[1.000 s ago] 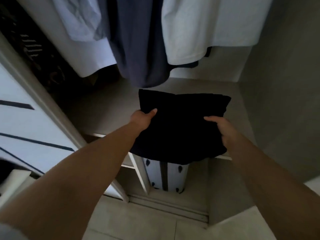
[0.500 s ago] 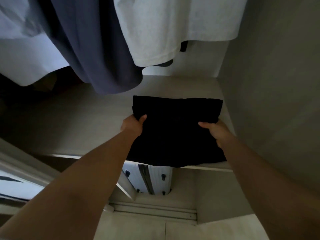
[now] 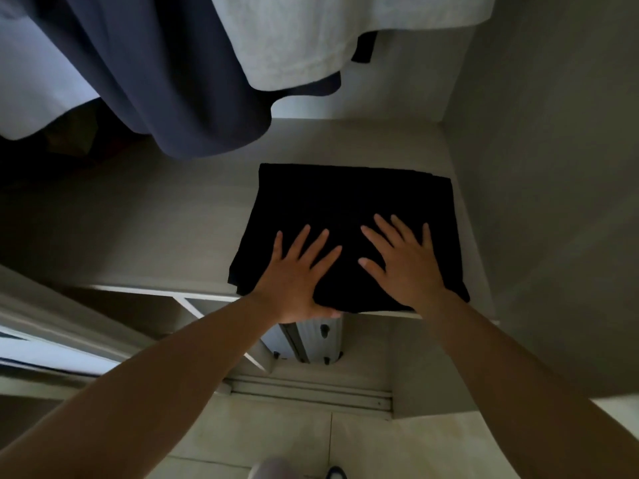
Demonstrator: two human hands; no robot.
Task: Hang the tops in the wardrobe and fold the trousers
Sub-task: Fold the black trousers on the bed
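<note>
My left hand (image 3: 297,271) and right hand (image 3: 404,264), gripping the bundle's sides a moment ago, now press flat, fingers spread, on the folded black trousers (image 3: 345,195) lying on the wardrobe shelf (image 3: 155,229) centre-right of frame: placement judged complete.

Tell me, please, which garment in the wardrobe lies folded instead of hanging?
The black trousers: they lie folded flat on the shelf, under the left hand and right hand, while the navy top and white top hang above.
</note>
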